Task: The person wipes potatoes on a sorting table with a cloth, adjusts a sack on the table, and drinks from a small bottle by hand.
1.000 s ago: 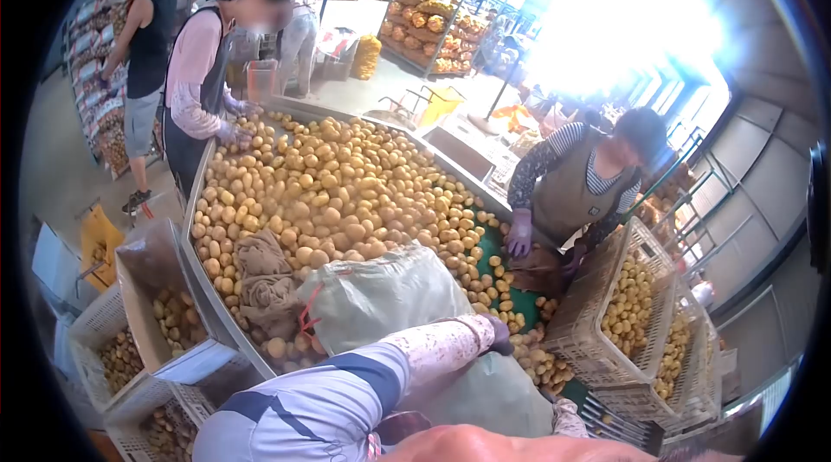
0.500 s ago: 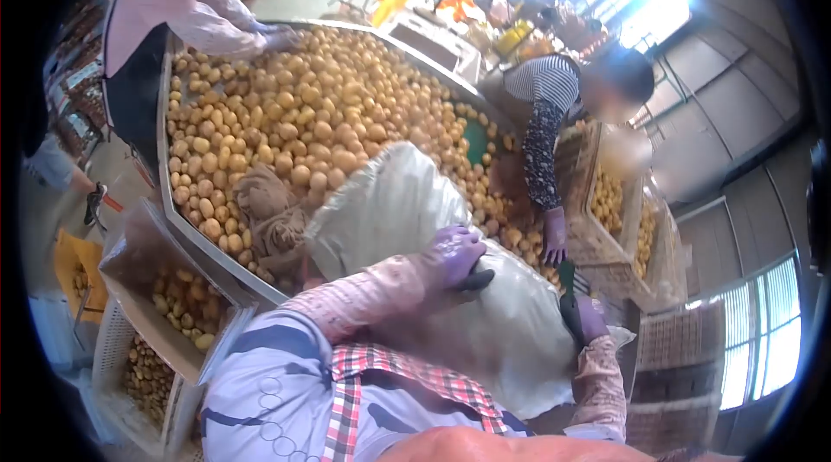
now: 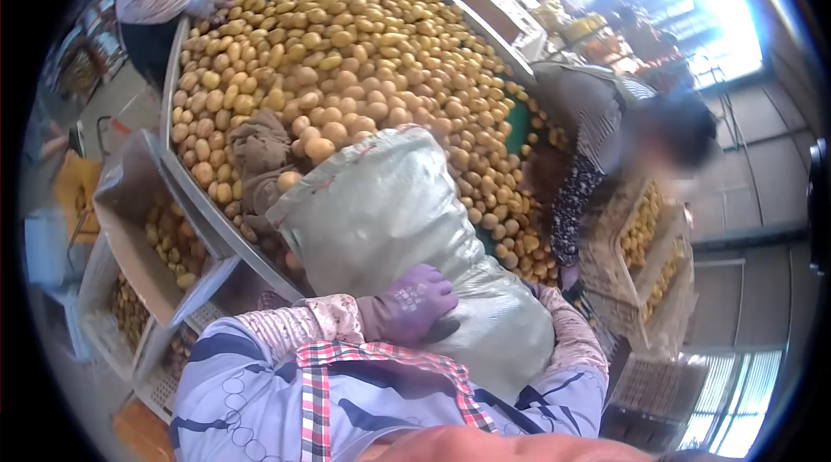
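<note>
Pale grey-green woven plastic sack (image 3: 389, 211) lies at the near side of the metal-rimmed table (image 3: 221, 226), beside piled yellow-brown potatoes (image 3: 346, 47). The left hand (image 3: 417, 302) (purple-gloved) grips its top, fingers curled; the right hand (image 3: 537, 291), partly hidden, cannot be judged.

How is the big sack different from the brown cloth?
The sack is pale and shiny, while the cloth is brown and dull. The sack is much bigger than the cloth. The person's left hand is on the sack, but no hand touches the cloth. Both look wrinkly and have potatoes beside them.
</note>
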A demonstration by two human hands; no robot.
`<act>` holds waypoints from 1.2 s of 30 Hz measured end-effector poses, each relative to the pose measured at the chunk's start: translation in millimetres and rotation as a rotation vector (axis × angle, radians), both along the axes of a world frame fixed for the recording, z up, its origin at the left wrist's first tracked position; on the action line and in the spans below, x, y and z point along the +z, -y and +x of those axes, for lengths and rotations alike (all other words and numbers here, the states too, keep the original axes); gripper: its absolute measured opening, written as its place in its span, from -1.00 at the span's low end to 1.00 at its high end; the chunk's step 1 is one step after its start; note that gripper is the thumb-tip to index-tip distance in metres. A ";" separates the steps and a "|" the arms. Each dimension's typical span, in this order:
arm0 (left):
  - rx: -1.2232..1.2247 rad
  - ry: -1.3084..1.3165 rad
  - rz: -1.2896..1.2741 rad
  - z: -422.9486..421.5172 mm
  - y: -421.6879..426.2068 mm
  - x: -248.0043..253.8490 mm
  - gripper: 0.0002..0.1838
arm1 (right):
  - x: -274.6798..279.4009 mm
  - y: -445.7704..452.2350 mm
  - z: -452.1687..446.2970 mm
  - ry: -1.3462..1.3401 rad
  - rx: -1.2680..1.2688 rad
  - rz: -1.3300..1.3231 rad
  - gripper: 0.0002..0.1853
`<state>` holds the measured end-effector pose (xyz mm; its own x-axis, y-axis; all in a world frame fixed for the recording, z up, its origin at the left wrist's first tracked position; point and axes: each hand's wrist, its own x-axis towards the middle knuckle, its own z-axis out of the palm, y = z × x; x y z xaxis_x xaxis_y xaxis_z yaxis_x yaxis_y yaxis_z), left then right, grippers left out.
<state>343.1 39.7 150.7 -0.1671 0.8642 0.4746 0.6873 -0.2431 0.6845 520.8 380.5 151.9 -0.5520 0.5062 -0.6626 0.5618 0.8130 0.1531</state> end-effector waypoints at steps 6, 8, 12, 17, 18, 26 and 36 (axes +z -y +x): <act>-0.099 0.373 0.162 -15.8 -13.2 -15.5 -0.81 | -75.8 -22.5 3.4 -0.078 0.060 0.026 -0.64; -0.134 1.128 -0.041 -13.5 29.9 -30.7 -0.82 | -94.7 -19.3 -8.0 -0.118 0.057 0.038 -0.64; 0.439 1.472 -0.312 -2.4 122.5 -34.7 -0.76 | -111.8 -13.7 -28.0 -0.179 0.045 0.087 -0.65; 0.672 1.040 -0.476 35.8 146.7 -58.4 -0.76 | -106.6 -21.5 -27.9 -0.200 0.029 0.098 -0.65; 0.667 0.998 -0.466 38.9 141.0 -63.3 -0.76 | -103.5 -23.5 -27.1 -0.200 0.028 0.102 -0.65; 0.553 0.761 -0.349 37.2 94.2 -87.2 -0.76 | -54.6 -24.5 1.6 -0.222 0.023 0.124 -0.66; 0.450 0.749 -0.266 49.4 110.0 -60.8 -0.76 | 43.8 23.9 79.7 -0.333 -0.056 0.107 -0.68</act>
